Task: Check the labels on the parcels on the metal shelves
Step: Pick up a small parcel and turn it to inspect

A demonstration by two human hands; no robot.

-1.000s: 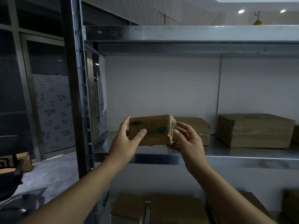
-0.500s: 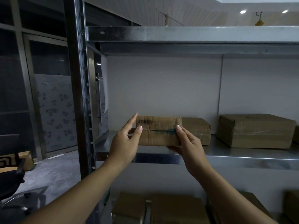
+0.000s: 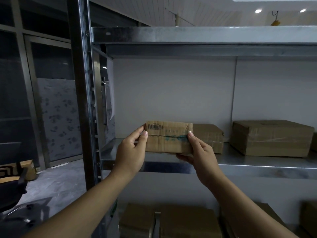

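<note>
a small cardboard box (image 3: 169, 137) is held up in front of the middle shelf (image 3: 248, 163), clear of its surface, its long face turned to the camera. the left hand (image 3: 130, 155) grips the left end, thumb on the front and fingers curled behind. the right hand (image 3: 200, 154) grips the right end, thumb tip on the front and fingers wrapped under and behind. a barcode label (image 3: 155, 127) sits at the top left of the facing side, and a blurred green mark (image 3: 175, 137) runs along the seam; the print is too small to read.

the shelf is dull bare metal with a faint sheen along its front lip. on it, just behind the held box, lies a second box (image 3: 210, 138), and well to the right a larger taped box (image 3: 272, 137). the upper shelf (image 3: 205, 34) spans overhead, carried at left by a steel post (image 3: 79, 83). more boxes (image 3: 171, 220) lie on the shelf below. behind the shelves is a plain pale wall (image 3: 171, 91). the room is dim: two ceiling lights (image 3: 258, 11) glow at top right, a dark glass door (image 3: 54, 100) stands at left, and the grey floor (image 3: 56, 181) carries a black chair (image 3: 12, 191) and a carton (image 3: 28, 169).
</note>
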